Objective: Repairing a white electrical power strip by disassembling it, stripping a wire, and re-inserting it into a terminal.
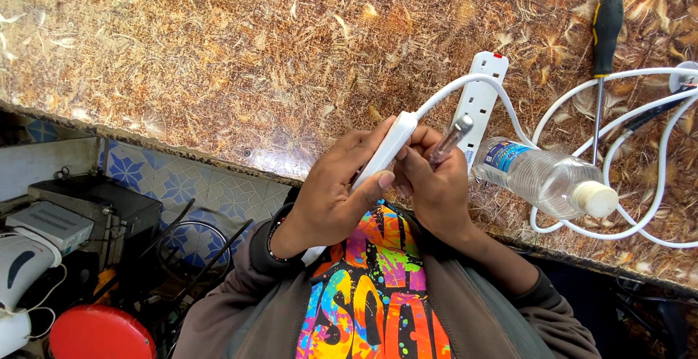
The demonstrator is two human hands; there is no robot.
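Note:
My left hand (pixel 331 195) grips a long white power strip (pixel 385 154), held edge-on and tilted above my lap. Its white cord (pixel 454 86) curves up onto the brown patterned counter (pixel 218 54). My right hand (pixel 436 184) touches the strip from the right and holds a small screwdriver with a clear handle (pixel 451 137), the handle end pointing up. The tip is hidden behind my fingers.
On the counter lie a second white power strip (pixel 486 83), a clear plastic bottle on its side (pixel 545 179), a black-and-yellow screwdriver (pixel 605 35) and loops of white cable (pixel 654 214). Below left are grey electronics boxes (pixel 87 206), a red round stool (pixel 102 333) and a tiled floor.

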